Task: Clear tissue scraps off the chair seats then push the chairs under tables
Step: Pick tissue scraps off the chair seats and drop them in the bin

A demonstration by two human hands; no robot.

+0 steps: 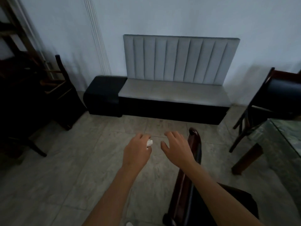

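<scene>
My left hand is held out over the floor, its fingers closed on a small white tissue scrap that pokes out by the fingertips. Just to its right, my right hand hovers with fingers spread and holds nothing. It sits above the top rail of a dark wooden chair whose back runs down under my right forearm; a dark seat shows at the bottom right. A second dark chair stands at the right beside a glass-topped table.
A grey padded bench with a black base stands against the white wall ahead, a black ottoman at its left end. Dark chairs and wooden frames crowd the left side. A wooden table leg stands at right. Tiled floor lies between.
</scene>
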